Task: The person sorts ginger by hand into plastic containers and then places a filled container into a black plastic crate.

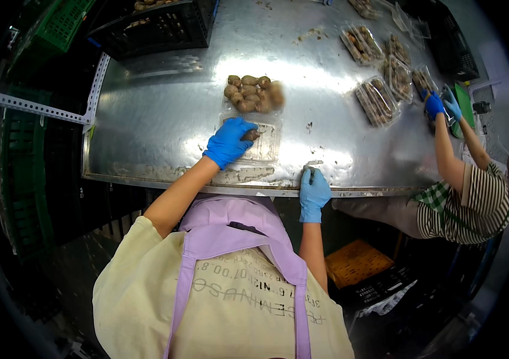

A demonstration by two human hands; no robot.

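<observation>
My left hand, in a blue glove, grips a small brown tuber, possibly taro, over the flat half of a clear plastic clamshell box. Just beyond, the box's other half holds several similar tubers packed together. One tuber at their right side is blurred. My right hand, in a light blue glove, rests at the table's front edge with fingers curled. Its fingertips look dark, and whether something is in them is unclear.
The metal table bears dirt specks. A black crate stands back left. Several filled clamshell boxes lie at right, where a co-worker's gloved hands handle one. Behind them are a black crate and a green object.
</observation>
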